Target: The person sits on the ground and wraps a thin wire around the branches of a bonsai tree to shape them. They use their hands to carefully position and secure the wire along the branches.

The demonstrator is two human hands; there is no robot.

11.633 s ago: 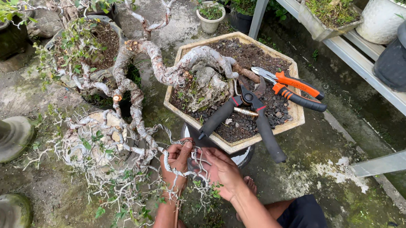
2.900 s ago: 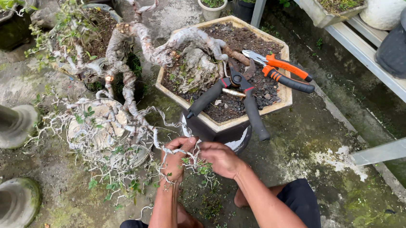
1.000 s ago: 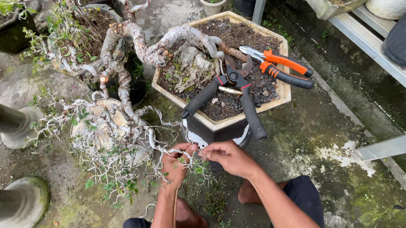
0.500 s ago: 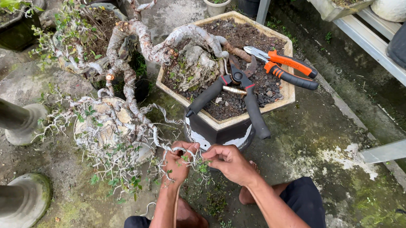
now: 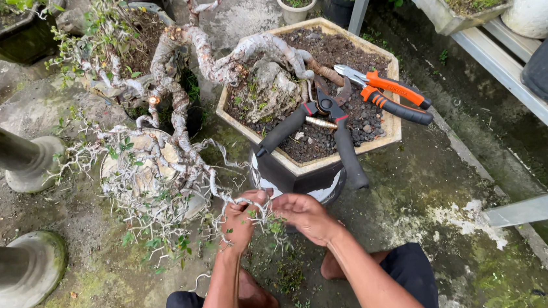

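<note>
Left hand [image 5: 239, 222] and right hand [image 5: 303, 215]: both grips pinched shut on thin wired twig [image 5: 256, 204] of cascading bonsai [image 5: 157, 163], low over mossy ground. Risk: overbending may snap brittle twig. Beyond: black branch cutter [image 5: 330, 127], orange pliers [image 5: 390, 93] on hexagonal pot [image 5: 393, 135].

Damp, mossy concrete floor [image 5: 433, 193]; two grey post bases [image 5: 26, 271] at left; metal shelf rack [image 5: 531, 107] at right; daylight.
</note>
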